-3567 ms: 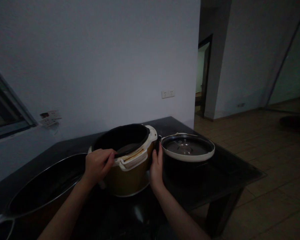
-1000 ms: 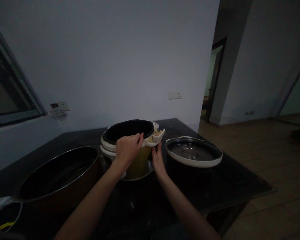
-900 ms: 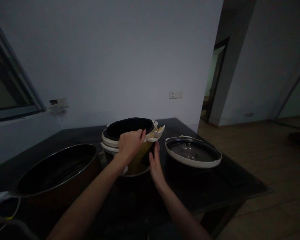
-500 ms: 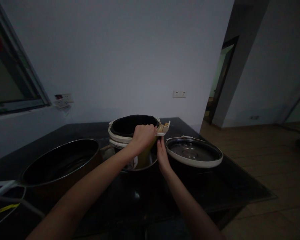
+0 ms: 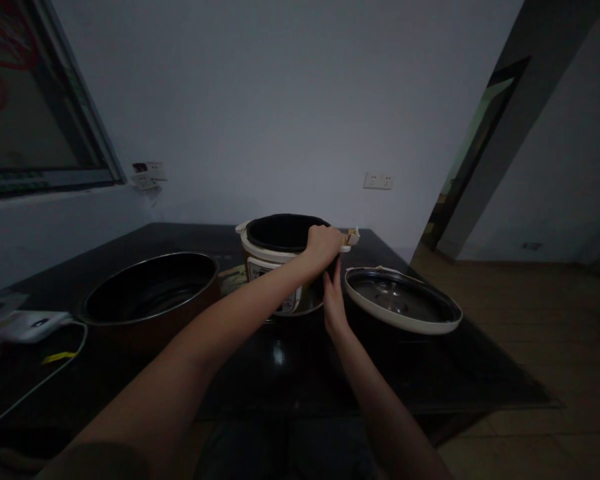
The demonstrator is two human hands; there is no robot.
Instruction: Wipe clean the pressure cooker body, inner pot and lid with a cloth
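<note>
An electric rice cooker (image 5: 273, 253) with a pale rim, a dark inside and a label panel stands on the black table. My left hand (image 5: 325, 243) is closed over the right part of its rim, with the fingertips hidden. Just below, my right hand (image 5: 335, 303) has its fingers stretched upward along the cooker's right side, appearing to touch it. A broken-looking pale piece with a yellowish inside (image 5: 353, 237) juts out from the rim beside my left hand. Right of the cooker lies a round lid (image 5: 405, 303) with a pale edge, its dark underside up.
A wide dark pot (image 5: 153, 313) stands to the left on the black table (image 5: 280, 380). Farther left are a white power strip (image 5: 43, 325), a cable and a yellow strip (image 5: 60, 358). Wall sockets (image 5: 379, 181) are on the wall behind.
The camera view has shifted, so the whole scene sits farther right and higher. My left hand has slid slightly right along the rim; my right hand stays by the cooker's side.
</note>
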